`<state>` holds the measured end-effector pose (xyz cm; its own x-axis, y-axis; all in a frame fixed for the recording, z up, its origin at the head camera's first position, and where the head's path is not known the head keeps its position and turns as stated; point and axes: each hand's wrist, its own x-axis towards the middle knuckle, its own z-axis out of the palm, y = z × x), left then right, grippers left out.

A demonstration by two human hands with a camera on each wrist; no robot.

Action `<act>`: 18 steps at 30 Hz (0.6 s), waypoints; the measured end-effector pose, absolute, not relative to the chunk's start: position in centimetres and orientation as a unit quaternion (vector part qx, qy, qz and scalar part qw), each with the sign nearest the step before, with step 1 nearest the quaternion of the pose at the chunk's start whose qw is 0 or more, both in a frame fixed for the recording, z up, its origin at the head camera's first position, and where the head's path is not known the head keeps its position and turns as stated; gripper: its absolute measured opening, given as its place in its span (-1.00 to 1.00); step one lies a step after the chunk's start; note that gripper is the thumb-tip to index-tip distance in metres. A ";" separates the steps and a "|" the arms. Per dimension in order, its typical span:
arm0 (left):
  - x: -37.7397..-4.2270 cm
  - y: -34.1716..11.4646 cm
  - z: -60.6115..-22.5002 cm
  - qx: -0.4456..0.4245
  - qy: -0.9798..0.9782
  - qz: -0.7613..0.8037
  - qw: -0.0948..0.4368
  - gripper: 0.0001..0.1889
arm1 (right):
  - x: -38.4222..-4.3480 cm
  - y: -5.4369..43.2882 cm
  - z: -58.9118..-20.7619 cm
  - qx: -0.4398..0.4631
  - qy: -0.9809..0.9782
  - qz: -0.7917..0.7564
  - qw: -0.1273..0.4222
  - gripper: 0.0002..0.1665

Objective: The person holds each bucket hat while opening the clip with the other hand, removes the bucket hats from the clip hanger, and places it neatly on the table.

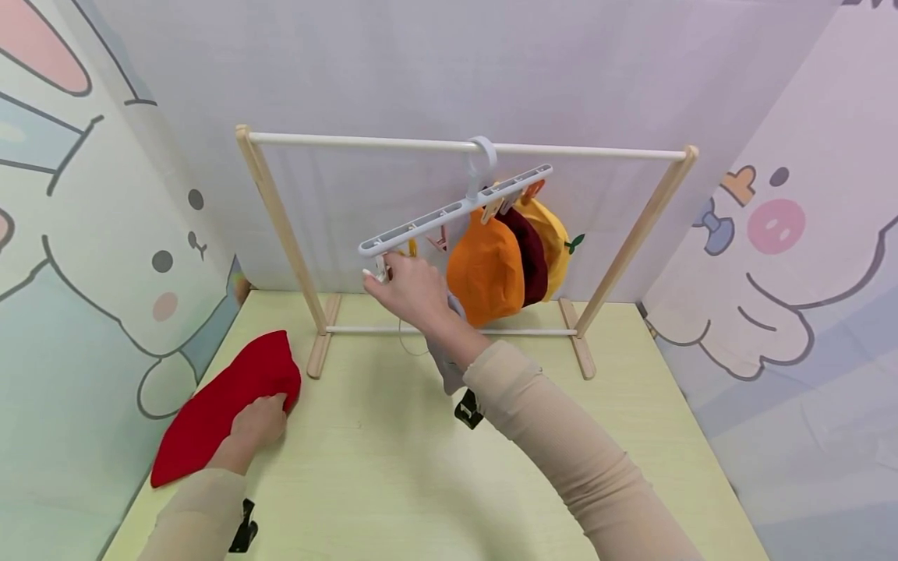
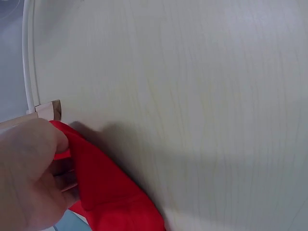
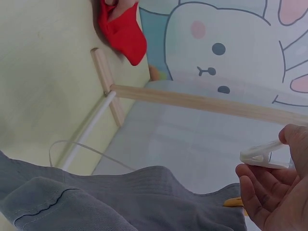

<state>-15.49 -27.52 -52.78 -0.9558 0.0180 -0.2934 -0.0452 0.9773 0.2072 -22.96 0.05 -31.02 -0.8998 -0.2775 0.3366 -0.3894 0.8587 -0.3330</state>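
My left hand [image 1: 259,425] grips the edge of a red hat [image 1: 210,413] at the left of the table. In the left wrist view, the thumb and fingers pinch the folded red fabric. My right hand [image 1: 417,290] is raised to the left end of a white clip hanger [image 1: 435,220], pinching a white clip [image 3: 260,155]. The clip's jaws face away from the palm and hold no fabric. Beside this hand hangs a grey hat [image 3: 106,197] with a cord, held by a yellow clip [image 3: 233,202]; the right forearm partly covers it in the head view.
The hanger hooks over the white rail [image 1: 365,142] of a wooden-legged rack and tilts. Farther along it hang an orange hat [image 1: 484,273], a dark red hat [image 1: 531,257] and a yellow hat [image 1: 554,241] with a green leaf. Printed cloth walls [image 1: 786,312] enclose the table [image 1: 631,436].
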 end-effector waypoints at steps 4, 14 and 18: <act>-15.6 -27.6 -52.8 -0.007 0.982 0.106 0.154 -0.58 | -23.0 0.0 -31.0 0.175 -0.954 0.199 0.137 -0.64; -15.7 -28.0 -53.0 -0.008 0.983 0.106 0.147 -0.58 | -22.9 0.0 -30.9 0.175 -0.955 0.199 0.137 -0.65; -15.7 -28.1 -53.2 -0.005 0.985 0.106 0.138 -0.60 | -22.9 0.0 -31.0 0.176 -0.954 0.201 0.135 -0.65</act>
